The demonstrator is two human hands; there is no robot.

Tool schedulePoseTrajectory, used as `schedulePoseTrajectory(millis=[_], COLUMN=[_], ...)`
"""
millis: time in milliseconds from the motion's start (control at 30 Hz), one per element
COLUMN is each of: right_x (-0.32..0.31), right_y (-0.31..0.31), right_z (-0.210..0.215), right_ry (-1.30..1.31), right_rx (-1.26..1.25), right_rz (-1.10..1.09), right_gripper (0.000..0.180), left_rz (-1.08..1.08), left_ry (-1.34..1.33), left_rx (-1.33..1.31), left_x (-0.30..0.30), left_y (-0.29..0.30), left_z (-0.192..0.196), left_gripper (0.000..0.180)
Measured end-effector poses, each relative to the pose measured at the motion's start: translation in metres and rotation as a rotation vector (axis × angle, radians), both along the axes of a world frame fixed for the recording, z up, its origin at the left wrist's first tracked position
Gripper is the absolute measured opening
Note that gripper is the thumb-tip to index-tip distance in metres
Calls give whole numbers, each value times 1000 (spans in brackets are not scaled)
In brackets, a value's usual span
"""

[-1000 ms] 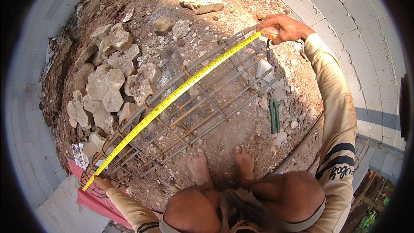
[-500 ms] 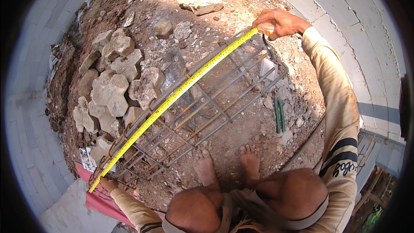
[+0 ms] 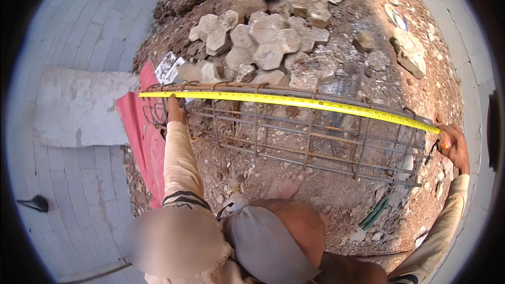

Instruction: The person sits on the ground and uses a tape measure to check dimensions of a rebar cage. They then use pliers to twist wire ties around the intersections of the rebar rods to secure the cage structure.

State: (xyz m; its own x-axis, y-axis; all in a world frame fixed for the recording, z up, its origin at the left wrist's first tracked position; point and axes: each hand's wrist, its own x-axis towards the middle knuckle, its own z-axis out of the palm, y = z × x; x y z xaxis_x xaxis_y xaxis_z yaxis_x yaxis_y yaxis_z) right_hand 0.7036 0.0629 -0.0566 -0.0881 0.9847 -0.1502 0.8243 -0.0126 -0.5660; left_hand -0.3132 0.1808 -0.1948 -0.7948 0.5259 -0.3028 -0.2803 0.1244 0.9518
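Observation:
A yellow tape measure [image 3: 294, 102] is stretched along the upper edge of a rusty rebar cage [image 3: 307, 144], which lies on the ground in front of me. My left hand [image 3: 175, 109] is closed on the blade a little in from its free end, at the cage's left end. At the far right, my right hand [image 3: 455, 147] is closed around the tape's case; only a bit of orange shows between the fingers. Thin rods and square ties make up the cage, and its left end rests by a red sheet [image 3: 152, 142].
Several concrete paving blocks [image 3: 273, 42] are piled beyond the cage. A large stone [image 3: 409, 50] and flip-flops [image 3: 394, 17] lie at the far right. Green rods [image 3: 374, 213] lie near the cage's right end. Grey block walls [image 3: 79, 179] rise on both sides.
My view has swung toward the left, so the cage and tape now run nearly level across it. Both hands still hold the tape, which stays stretched along the cage.

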Motion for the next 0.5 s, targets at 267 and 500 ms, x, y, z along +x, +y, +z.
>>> schedulePoseTrajectory(millis=[267, 500], right_x=[-13, 18], right_y=[13, 8], right_z=[-15, -9], right_ry=[134, 110], right_rx=[-18, 14], right_rz=[-5, 16], right_gripper=[70, 69], left_rz=[171, 194], left_ry=[103, 79], left_rx=[-59, -52], left_x=[-21, 4], left_y=[-34, -16], left_z=[9, 7], left_gripper=[37, 39])
